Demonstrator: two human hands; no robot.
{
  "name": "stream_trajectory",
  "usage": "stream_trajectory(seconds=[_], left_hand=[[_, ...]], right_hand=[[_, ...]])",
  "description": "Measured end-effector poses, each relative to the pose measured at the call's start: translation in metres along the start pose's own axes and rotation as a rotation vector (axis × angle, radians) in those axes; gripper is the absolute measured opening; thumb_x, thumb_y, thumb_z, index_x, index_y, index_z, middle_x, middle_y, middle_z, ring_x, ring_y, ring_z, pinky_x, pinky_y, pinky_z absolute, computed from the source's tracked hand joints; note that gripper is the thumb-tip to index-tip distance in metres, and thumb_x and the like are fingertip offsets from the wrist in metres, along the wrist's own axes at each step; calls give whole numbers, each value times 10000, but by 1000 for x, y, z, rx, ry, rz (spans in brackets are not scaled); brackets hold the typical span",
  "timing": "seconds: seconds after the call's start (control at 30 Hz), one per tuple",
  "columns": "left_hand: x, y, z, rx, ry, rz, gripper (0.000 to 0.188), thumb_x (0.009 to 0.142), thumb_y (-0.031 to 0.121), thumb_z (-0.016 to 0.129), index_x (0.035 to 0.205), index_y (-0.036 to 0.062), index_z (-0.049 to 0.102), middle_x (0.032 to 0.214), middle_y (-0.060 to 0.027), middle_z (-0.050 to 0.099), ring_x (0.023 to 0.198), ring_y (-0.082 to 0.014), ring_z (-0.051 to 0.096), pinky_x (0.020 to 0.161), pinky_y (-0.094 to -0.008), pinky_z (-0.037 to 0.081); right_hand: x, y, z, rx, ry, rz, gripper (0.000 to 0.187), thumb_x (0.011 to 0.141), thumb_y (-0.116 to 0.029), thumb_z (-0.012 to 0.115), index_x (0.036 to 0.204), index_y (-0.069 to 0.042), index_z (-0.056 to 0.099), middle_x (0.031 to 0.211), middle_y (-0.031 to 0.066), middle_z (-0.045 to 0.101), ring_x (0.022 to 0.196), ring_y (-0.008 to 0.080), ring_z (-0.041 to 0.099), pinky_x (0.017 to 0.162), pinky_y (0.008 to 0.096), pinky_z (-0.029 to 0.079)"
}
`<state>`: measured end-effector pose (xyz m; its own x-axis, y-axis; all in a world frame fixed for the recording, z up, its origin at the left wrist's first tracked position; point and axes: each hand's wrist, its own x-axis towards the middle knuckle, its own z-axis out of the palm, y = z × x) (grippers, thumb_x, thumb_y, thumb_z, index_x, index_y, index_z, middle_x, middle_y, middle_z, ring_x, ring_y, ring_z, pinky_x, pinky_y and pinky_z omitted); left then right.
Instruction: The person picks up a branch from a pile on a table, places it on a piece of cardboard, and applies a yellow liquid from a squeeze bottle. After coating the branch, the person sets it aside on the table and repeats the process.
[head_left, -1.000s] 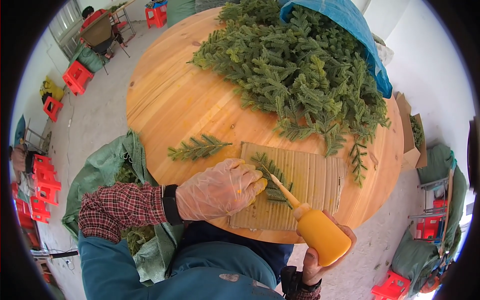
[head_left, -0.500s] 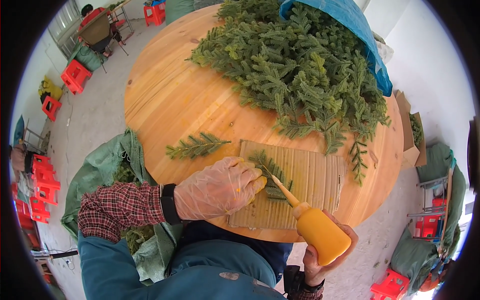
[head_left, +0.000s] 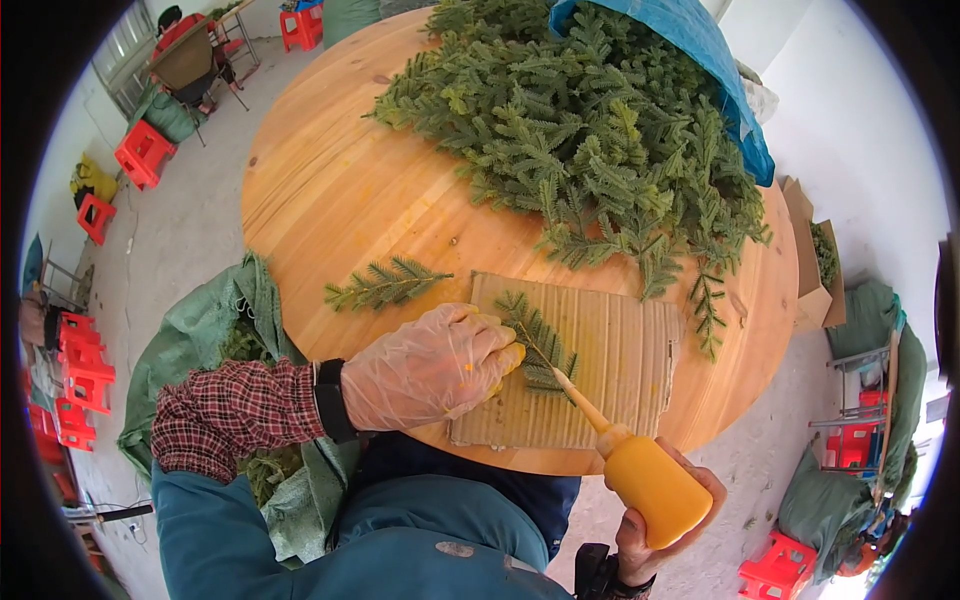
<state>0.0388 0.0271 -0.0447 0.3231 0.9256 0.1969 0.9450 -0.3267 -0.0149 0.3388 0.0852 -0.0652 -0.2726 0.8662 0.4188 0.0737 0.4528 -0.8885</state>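
Note:
A small green fir sprig (head_left: 541,338) lies on a ribbed piece of cardboard (head_left: 622,375). My left hand (head_left: 425,368), in a clear, yellow-stained glove, is closed with its fingertips at the sprig's left edge; its grip is partly hidden under the fingers. My right hand (head_left: 643,563), bare, is wrapped round a yellow squeeze bottle (head_left: 655,490), tilted with its long tapered nozzle pointing up and left. The nozzle tip is at the sprig's lower stem, and a thin yellowish line shows along the stem above it. Another fir sprig (head_left: 388,284) lies left of the cardboard.
A big heap of fir branches (head_left: 590,130) covers the far side of the round wooden table (head_left: 330,190), under a blue sheet (head_left: 740,110). A green sack (head_left: 190,345) with greenery hangs by my left arm. Red stools (head_left: 145,153) stand on the floor, and a cardboard box (head_left: 815,290) is at right.
The bottle in my right hand has moved down and right, its nozzle tip sliding from higher on the sprig to its lower stem. My left hand stays by the sprig. The whole view has shifted slightly.

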Motion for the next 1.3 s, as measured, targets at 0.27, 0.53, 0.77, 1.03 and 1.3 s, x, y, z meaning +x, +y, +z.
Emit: stream_trajectory(seconds=[0.27, 0.53, 0.77, 1.03, 1.3], left_hand=[[1, 1, 1, -61, 21, -20, 446, 839, 245, 705, 1225, 34, 631, 1236, -116, 625, 1076, -246, 615, 960, -388, 471], [1, 1, 1, -23, 13, -18, 440, 847, 264, 696, 1225, 47, 637, 1224, -113, 627, 1077, -241, 616, 956, -389, 472], [3, 2, 0, -22, 11, -20, 432, 855, 266, 688, 1223, 46, 637, 1222, -109, 629, 1079, -251, 613, 955, -390, 470], [0, 2, 0, -12, 9, -5, 403, 873, 257, 665, 1205, 32, 633, 1201, -105, 626, 1087, -256, 604, 944, -378, 469], [0, 1, 3, 10, 9, -11, 363, 903, 224, 574, 1201, 25, 629, 1209, -114, 621, 1101, -252, 603, 952, -370, 461]], right_hand=[[-7, -7, -15, -20, -8, 5, 804, 800, -481, 790, 1250, -19, 311, 1208, 269, 589, 800, 321, 702, 733, 378, 579], [-14, -14, -34, -84, -6, 68, 788, 825, -486, 755, 1260, -6, 305, 1160, 261, 598, 747, 296, 699, 699, 351, 567], [-12, -25, -31, -227, 57, -32, 819, 858, -577, 680, 1326, 33, 398, 1170, 215, 601, 935, 361, 646, 725, 430, 581], [11, -3, 7, -21, 21, -86, 816, 806, -537, 754, 1236, 9, 328, 1130, 251, 605, 726, 292, 694, 710, 359, 562], [19, 2, 28, 194, 25, 143, 925, 682, -486, 888, 1243, 4, 339, 1161, 231, 562, 1130, 391, 616, 975, 477, 510]])
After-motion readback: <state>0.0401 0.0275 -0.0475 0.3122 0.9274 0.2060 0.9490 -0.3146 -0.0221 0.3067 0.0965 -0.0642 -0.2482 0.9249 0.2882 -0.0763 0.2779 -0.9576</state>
